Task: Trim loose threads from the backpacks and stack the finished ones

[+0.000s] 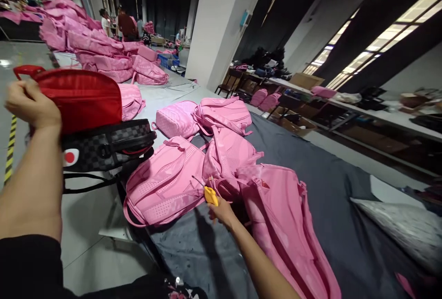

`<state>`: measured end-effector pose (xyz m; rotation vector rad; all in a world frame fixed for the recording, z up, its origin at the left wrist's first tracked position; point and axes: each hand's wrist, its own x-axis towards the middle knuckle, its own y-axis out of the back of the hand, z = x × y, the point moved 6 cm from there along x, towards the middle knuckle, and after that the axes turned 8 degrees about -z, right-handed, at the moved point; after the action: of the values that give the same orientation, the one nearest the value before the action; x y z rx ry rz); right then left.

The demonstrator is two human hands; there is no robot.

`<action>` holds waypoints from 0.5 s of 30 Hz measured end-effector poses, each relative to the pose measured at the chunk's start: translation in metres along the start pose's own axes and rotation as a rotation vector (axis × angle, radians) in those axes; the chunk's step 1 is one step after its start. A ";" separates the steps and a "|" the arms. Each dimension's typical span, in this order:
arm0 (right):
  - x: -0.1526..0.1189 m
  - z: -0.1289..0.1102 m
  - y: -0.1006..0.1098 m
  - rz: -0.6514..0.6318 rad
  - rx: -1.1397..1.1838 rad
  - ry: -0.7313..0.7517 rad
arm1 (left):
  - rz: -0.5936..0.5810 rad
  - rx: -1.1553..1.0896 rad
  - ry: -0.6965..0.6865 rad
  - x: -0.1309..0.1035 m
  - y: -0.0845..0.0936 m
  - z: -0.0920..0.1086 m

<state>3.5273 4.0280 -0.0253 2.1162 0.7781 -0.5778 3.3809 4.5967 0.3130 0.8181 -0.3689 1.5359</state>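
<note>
My left hand [31, 106] is raised at the far left and grips the top edge of a red bag [83, 99] that rests on a dark checkered bag [107, 145]. My right hand [223, 211] reaches forward low in the middle and holds small yellow-handled snips [210, 194], their metal tips pointing up-left. The snips hover over a pink backpack [165, 184] lying flat on the dark cloth [331, 184]. Another pink backpack [286, 225] lies just right of that hand.
More pink backpacks [221, 115] lie further along the table, and a tall heap of them [86, 41] rises at the back left. A white pillar [224, 18] stands behind. People work in the distance [126, 25]. Long tables with boxes [362, 110] run along the right.
</note>
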 end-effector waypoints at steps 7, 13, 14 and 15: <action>0.020 -0.071 -0.060 -0.008 0.235 0.489 | -0.332 0.241 0.212 -0.109 -0.066 -0.053; 0.018 -0.117 -0.100 -0.104 -0.492 0.583 | -0.470 0.325 0.139 -0.147 -0.035 -0.081; 0.017 -0.108 -0.098 -0.104 -0.450 0.541 | -0.445 0.361 0.154 -0.158 -0.024 -0.091; 0.015 -0.096 -0.097 -0.107 -0.373 0.500 | -0.431 0.377 0.224 -0.171 -0.014 -0.107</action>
<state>3.4841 4.1583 -0.0287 1.8882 1.1785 0.0596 3.3568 4.5450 0.1190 0.9323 0.2587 1.2834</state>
